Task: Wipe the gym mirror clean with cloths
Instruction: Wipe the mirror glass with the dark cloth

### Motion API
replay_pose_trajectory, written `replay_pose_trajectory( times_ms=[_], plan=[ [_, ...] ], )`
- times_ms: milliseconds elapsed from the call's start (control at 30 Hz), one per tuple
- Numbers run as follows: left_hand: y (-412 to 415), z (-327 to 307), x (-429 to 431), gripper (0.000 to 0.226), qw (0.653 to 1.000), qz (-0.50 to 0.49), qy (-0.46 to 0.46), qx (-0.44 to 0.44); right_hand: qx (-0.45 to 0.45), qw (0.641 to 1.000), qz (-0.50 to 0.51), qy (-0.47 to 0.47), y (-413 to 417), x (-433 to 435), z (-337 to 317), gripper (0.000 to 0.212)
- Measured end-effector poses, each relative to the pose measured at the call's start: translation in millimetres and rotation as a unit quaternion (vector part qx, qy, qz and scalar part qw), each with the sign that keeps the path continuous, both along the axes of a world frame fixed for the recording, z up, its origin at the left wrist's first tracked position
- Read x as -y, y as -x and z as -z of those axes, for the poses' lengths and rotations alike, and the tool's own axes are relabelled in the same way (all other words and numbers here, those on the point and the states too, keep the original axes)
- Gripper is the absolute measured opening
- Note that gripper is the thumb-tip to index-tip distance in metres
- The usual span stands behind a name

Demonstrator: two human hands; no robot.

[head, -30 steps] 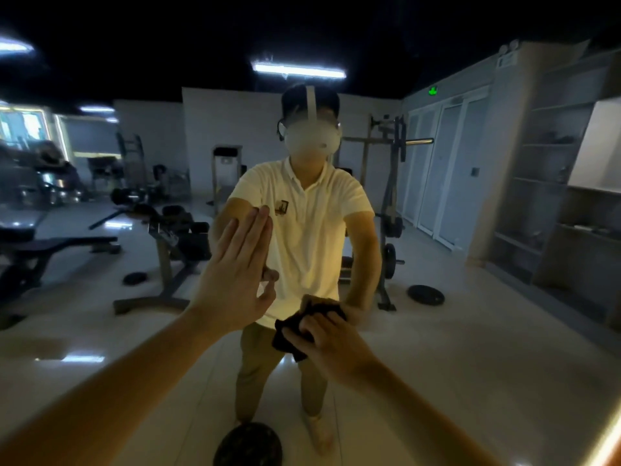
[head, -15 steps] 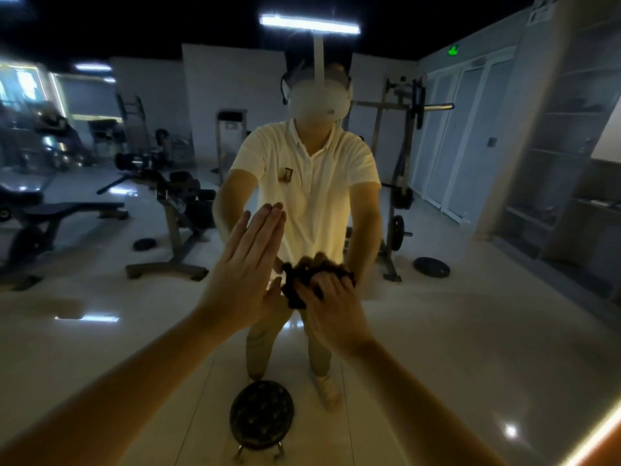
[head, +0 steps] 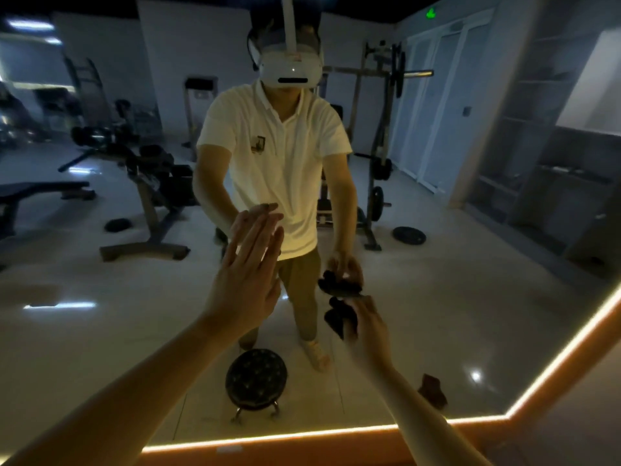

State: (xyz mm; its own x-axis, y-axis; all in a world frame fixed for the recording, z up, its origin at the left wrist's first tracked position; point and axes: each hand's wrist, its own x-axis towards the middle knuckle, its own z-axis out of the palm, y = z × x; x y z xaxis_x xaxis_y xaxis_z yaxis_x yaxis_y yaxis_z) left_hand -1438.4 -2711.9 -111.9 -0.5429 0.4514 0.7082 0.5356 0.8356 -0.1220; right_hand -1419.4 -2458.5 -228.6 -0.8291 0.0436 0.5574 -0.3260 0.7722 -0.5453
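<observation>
The gym mirror (head: pixel 453 297) fills the view and reflects the room and a person in a white shirt with a headset. My left hand (head: pixel 247 280) is flat with fingers together, pressed to the glass at the centre. My right hand (head: pixel 368 327) holds a dark cloth (head: pixel 337 317) against the lower part of the mirror, right of the left hand. The cloth's reflection sits just above it.
A glowing orange light strip (head: pixel 336 432) frames the mirror's bottom and lower right edge. Reflected in the glass are a round black stool (head: pixel 257 378), a weight bench, a rack with plates, and a small dark object (head: pixel 433 391) on the floor.
My right hand with the cloth has slid down and to the right on the glass, away from the left hand. The view has tilted down, showing the mirror's lit bottom edge.
</observation>
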Motion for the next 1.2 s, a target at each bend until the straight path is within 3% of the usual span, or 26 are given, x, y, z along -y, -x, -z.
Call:
replay_pose_trajectory(
  times_ms=[67, 133, 200, 300, 400, 467, 533, 600, 700, 800, 967, 1067, 1200],
  plan=[
    [-9.4, 14.9, -11.8, 0.078, 0.999, 0.019, -0.012, 0.049, 0.039, 0.994, -0.005, 0.105, -17.2, -9.8, -15.2, 0.013],
    [-21.6, 30.0, -29.9, 0.080, 0.990, 0.044, -0.043, 0.123, 0.106, 0.965, -0.020, 0.237, -34.8, -19.0, -30.9, 0.021],
    [-35.5, 42.1, -52.9, 0.068, 0.958, 0.068, -0.122, 0.252, 0.148, 0.905, -0.067, 0.392, -58.6, -29.3, -42.1, 0.014],
    [-54.7, 54.7, -89.1, 0.062, 0.864, 0.115, -0.218, 0.440, 0.166, 0.791, -0.137, 0.573, -99.3, -45.0, -45.8, 0.027],
    [-72.3, 67.5, -123.1, 0.070, 0.757, 0.201, -0.247, 0.570, 0.179, 0.715, -0.137, 0.661, -138.1, -56.7, -34.6, 0.035],
    [-85.5, 78.2, -144.1, 0.079, 0.703, 0.239, -0.252, 0.620, 0.175, 0.684, -0.110, 0.700, -161.3, -64.9, -23.6, 0.043],
    [-104.7, 90.5, -166.2, 0.066, 0.681, 0.254, -0.248, 0.640, 0.173, 0.670, -0.098, 0.715, -184.9, -74.3, -14.3, 0.044],
    [-127.5, 101.2, -187.0, 0.034, 0.672, 0.256, -0.247, 0.650, 0.180, 0.656, -0.071, 0.730, -209.8, -86.5, -5.9, 0.049],
    [-164.5, 108.4, -218.1, 0.012, 0.678, 0.258, -0.214, 0.654, 0.178, 0.656, -0.001, 0.734, -246.5, -117.1, 7.9, 0.053],
    [-188.7, 119.6, -257.7, 0.015, 0.668, 0.235, -0.215, 0.673, 0.187, 0.701, 0.009, 0.688, -277.0, -159.6, 26.0, 0.064],
    [-227.5, 151.5, -349.3, 0.022, 0.642, 0.150, -0.254, 0.708, 0.240, 0.762, 0.033, 0.600, -319.8, -243.6, 60.7, 0.035],
    [-248.8, 176.1, -394.0, 0.020, 0.624, 0.139, -0.237, 0.732, 0.240, 0.768, 0.106, 0.584, -338.9, -285.7, 86.5, 0.015],
    [-274.4, 197.9, -429.0, 0.022, 0.593, 0.118, -0.229, 0.763, 0.262, 0.760, 0.148, 0.576, -366.7, -317.1, 111.7, 0.011]
  ],
)
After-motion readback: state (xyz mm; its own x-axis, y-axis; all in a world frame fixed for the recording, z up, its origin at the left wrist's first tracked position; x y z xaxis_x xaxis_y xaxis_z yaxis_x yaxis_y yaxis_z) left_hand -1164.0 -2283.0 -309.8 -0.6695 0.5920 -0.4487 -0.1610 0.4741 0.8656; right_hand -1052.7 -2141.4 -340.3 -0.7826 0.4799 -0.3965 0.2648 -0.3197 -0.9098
